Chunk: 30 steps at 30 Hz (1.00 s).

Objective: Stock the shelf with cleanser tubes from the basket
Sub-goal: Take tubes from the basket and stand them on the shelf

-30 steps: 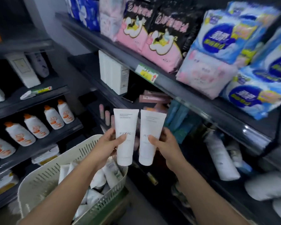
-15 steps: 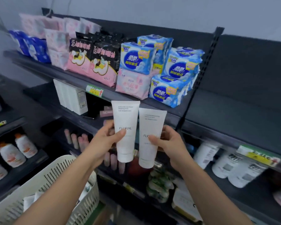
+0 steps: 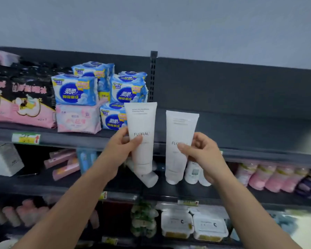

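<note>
We could not read the small print above the fingers (image 3: 136, 140) on the left tube (image 3: 142, 123) or the right tube (image 3: 180, 130). The thumb of the right hand (image 3: 203, 153) covered part of the right tube's word; the fingertips of the left hand (image 3: 121, 150) lay hidden behind the left tube. Well right of the fingers the pink bottles (image 3: 269, 177) were blurred; far left, the black-and-pink packs (image 3: 16, 105) ran off the edge.
</note>
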{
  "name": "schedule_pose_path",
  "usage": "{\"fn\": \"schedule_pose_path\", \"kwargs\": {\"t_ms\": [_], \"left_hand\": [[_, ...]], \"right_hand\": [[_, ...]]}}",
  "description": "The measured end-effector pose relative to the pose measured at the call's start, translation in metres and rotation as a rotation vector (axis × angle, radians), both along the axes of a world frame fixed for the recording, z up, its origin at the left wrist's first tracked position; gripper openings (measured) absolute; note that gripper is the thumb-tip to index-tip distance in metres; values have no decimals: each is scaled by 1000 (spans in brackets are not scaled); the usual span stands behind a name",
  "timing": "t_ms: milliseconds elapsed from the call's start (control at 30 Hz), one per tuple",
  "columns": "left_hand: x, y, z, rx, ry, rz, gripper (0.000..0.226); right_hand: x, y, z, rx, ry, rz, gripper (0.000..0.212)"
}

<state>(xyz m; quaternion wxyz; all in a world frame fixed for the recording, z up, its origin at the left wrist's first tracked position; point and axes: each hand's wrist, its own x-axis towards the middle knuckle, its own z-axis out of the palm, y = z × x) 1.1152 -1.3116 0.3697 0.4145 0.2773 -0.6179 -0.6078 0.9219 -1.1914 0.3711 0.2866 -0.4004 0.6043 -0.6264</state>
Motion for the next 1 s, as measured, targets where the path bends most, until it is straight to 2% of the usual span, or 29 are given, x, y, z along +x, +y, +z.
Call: {"fn": "schedule_pose_path", "kwargs": {"t_ms": [467, 767, 1000], "left_hand": [[-135, 39, 43, -33, -38, -227, 20], [-252, 82, 60, -59, -30, -229, 27], [-347, 111, 61, -45, -26, -230, 23]], "right_hand": [[-96, 91, 19, -33, -29, -265, 23], [-205, 145, 39, -23, 37, -305, 22], [-291, 187, 53, -14, 64, -336, 20]]}}
